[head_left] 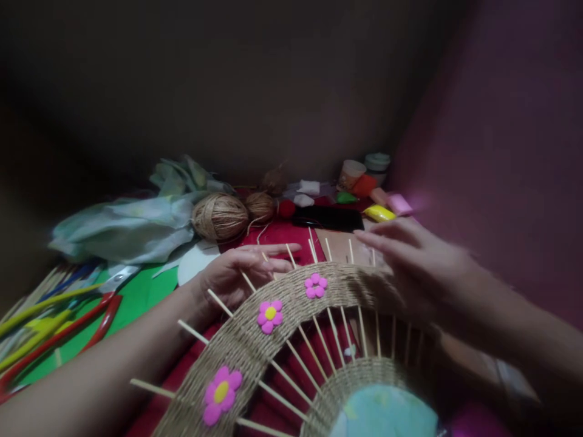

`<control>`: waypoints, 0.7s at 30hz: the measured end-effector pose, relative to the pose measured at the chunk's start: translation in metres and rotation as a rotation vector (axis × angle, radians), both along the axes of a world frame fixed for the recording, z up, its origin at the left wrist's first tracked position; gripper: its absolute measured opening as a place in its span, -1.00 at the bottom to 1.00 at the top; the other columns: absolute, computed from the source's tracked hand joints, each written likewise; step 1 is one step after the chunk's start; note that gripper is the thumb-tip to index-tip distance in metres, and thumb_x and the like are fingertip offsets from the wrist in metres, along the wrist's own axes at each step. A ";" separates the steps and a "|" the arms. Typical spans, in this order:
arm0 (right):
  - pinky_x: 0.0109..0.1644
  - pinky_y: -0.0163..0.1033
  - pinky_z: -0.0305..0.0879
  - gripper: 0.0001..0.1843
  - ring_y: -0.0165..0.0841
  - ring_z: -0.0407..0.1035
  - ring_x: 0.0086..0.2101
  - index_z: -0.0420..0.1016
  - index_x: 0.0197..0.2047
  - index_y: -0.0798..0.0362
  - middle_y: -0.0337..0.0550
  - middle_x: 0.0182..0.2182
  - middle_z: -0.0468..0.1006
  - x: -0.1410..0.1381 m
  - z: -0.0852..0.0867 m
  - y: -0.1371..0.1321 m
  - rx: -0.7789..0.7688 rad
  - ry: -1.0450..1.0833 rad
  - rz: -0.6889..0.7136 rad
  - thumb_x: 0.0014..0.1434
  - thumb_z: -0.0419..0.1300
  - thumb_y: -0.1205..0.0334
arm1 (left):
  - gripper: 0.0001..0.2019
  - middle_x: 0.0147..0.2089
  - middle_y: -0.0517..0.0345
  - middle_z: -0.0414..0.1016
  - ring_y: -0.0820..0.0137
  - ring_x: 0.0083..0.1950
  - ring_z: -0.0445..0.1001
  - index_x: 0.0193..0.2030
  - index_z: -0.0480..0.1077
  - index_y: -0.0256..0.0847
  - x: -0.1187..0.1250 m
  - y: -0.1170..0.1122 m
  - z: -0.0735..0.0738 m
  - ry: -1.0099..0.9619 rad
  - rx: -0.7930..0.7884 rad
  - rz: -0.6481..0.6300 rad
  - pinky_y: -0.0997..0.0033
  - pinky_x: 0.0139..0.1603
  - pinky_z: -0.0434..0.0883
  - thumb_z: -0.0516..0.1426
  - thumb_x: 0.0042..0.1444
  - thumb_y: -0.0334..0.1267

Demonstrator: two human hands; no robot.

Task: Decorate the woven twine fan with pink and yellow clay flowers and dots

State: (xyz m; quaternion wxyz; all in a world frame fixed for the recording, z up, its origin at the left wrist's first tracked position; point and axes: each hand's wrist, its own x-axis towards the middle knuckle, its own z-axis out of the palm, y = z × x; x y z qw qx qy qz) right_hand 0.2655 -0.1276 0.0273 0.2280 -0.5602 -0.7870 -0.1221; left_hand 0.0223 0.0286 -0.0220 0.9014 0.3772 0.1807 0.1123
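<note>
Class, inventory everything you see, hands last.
woven piece: 1, tan, front
sticks: many, pale, through it
flowers: 3, pink, on it
round patch: 1, turquoise, bottom
twine balls: 2+, tan, back
bundle: 1, greenish, back left
scissors: 1, red-handled, left
handles: 2, yellow, left
sheet: 1, green, left
disc: 1, white, left
slab: 1, black, back
packets: several, mixed, right
tubs: 2, pale, right
cloth: 1, red, underneath
left hand: 1, bare, centre
right hand: 1, bare, right

Left forearm [122, 364] is showing bare, tapering smoothly to the wrist [203, 294]; right forearm [514, 312] is showing bare too. Left hand [241, 273] and right hand [416, 252] are going bare, fingers [273, 247] looking slender, right side blurring.
</note>
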 end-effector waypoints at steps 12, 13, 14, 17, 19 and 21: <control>-0.22 -0.08 0.35 -0.76 -0.17 0.40 -0.22 0.52 -0.18 0.04 0.02 -0.22 0.54 0.083 -0.037 0.037 -0.200 -0.075 -0.175 0.02 0.19 0.33 | -0.53 -0.03 -0.34 0.50 0.11 -0.02 0.52 0.14 0.25 -0.42 -0.010 0.016 0.007 0.115 0.310 0.101 0.16 0.04 0.40 0.14 0.05 -0.45; -0.24 -0.11 0.33 -0.80 -0.20 0.40 -0.25 0.51 -0.24 0.03 -0.01 -0.26 0.54 0.084 -0.040 0.041 -0.184 -0.067 -0.164 0.01 0.19 0.35 | -0.55 -0.02 -0.33 0.50 0.12 0.00 0.51 0.11 0.29 -0.41 -0.011 0.018 0.011 0.135 0.354 0.095 0.15 0.08 0.38 0.16 0.04 -0.44; -0.27 -0.14 0.31 -0.86 -0.24 0.39 -0.30 0.51 -0.31 0.03 -0.03 -0.32 0.53 0.084 -0.044 0.044 -0.167 -0.060 -0.155 0.00 0.19 0.37 | -0.56 -0.01 -0.31 0.50 0.13 0.01 0.50 0.09 0.33 -0.40 -0.012 0.020 0.015 0.165 0.405 0.086 0.16 0.10 0.36 0.18 0.02 -0.43; -0.38 -0.21 0.22 -0.91 -0.32 0.32 -0.43 0.41 -0.49 0.04 -0.08 -0.47 0.46 0.086 -0.047 0.052 -0.108 -0.030 -0.141 0.01 0.19 0.37 | -0.60 0.01 -0.21 0.51 0.16 0.04 0.48 -0.01 0.44 -0.34 -0.011 0.019 0.035 0.353 0.662 0.125 0.21 0.12 0.34 0.26 -0.05 -0.35; -0.39 -0.21 0.20 -0.91 -0.30 0.30 -0.40 0.39 -0.47 0.05 -0.05 -0.43 0.44 0.084 -0.042 0.051 -0.054 0.003 -0.135 0.06 0.16 0.36 | -0.64 0.00 -0.12 0.52 0.18 0.02 0.47 -0.10 0.49 -0.28 -0.005 0.011 0.052 0.523 0.893 0.244 0.26 0.08 0.35 0.29 -0.10 -0.30; -0.34 -0.19 0.22 -0.93 -0.26 0.29 -0.32 0.38 -0.40 0.07 0.00 -0.35 0.43 0.076 -0.030 0.045 0.002 0.046 -0.115 0.13 0.12 0.35 | -0.67 -0.04 -0.07 0.55 0.20 -0.03 0.48 -0.13 0.51 -0.25 0.004 -0.004 0.068 0.559 1.014 0.334 0.26 0.03 0.36 0.28 -0.09 -0.27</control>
